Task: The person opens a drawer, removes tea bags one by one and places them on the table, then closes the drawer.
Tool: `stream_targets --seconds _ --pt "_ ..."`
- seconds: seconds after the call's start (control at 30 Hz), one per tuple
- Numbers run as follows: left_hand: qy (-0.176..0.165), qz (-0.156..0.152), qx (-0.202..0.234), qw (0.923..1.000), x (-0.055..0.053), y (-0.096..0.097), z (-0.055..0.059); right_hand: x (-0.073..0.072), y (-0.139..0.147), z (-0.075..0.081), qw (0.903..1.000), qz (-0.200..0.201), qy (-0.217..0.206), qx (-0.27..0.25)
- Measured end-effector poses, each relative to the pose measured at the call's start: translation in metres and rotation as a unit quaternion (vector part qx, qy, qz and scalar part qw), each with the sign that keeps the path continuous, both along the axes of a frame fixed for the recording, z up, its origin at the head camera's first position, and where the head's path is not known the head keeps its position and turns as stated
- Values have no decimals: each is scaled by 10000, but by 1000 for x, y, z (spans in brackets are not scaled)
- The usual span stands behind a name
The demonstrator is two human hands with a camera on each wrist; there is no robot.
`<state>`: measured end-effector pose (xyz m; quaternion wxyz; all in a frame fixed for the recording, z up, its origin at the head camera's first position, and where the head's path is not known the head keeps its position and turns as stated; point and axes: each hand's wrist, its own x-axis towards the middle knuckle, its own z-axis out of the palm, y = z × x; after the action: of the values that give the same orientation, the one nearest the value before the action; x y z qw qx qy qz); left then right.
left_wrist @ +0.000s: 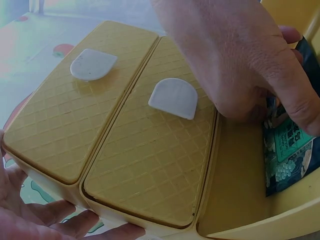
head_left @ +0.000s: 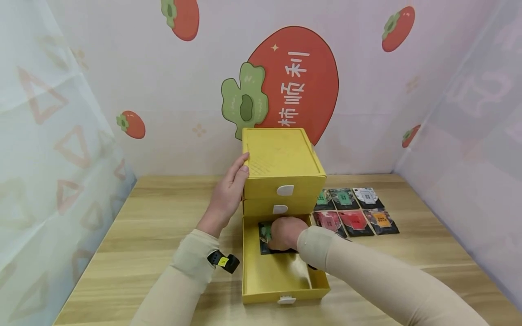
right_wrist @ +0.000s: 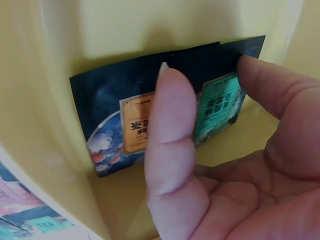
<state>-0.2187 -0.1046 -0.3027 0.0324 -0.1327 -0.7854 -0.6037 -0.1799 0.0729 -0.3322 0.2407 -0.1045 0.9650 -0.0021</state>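
Note:
A yellow drawer box (head_left: 281, 151) stands on the table, its bottom drawer (head_left: 271, 276) pulled out towards me. My left hand (head_left: 226, 194) rests against the box's left side, fingers fairly straight along it in the left wrist view. Inside the drawer is my right hand (head_left: 287, 233), over two flat dark packets. In the right wrist view the thumb touches the packet with a green label (right_wrist: 217, 107), while a straight finger lies in front of the packet with an orange label (right_wrist: 132, 125). Those packets lie side by side, slightly overlapping, near the drawer's back.
Right of the box, several more packets lie in two rows, among them a red one (head_left: 355, 222), an orange one (head_left: 382, 220) and a white one (head_left: 368, 197). The upper drawers are closed, with white tabs (head_left: 285, 190). A printed cloth wall (head_left: 183, 90) stands behind.

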Motion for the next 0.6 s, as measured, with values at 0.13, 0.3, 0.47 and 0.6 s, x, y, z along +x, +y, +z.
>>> stream_targets --seconds 0.13,0.3,0.47,0.6 --pt "57 -61 42 10000 0 -1 -2 1 1 -3 9998 -126 -57 -114" --pt "62 -34 32 10000 1 -1 -2 2 1 -7 9992 -156 -102 -346" --pt "122 -35 42 9999 2 -1 -2 1 -1 -8 9983 -317 -135 -461" --pt "167 -89 102 9998 0 -1 -2 -3 -3 -9 9958 -614 -317 -595"
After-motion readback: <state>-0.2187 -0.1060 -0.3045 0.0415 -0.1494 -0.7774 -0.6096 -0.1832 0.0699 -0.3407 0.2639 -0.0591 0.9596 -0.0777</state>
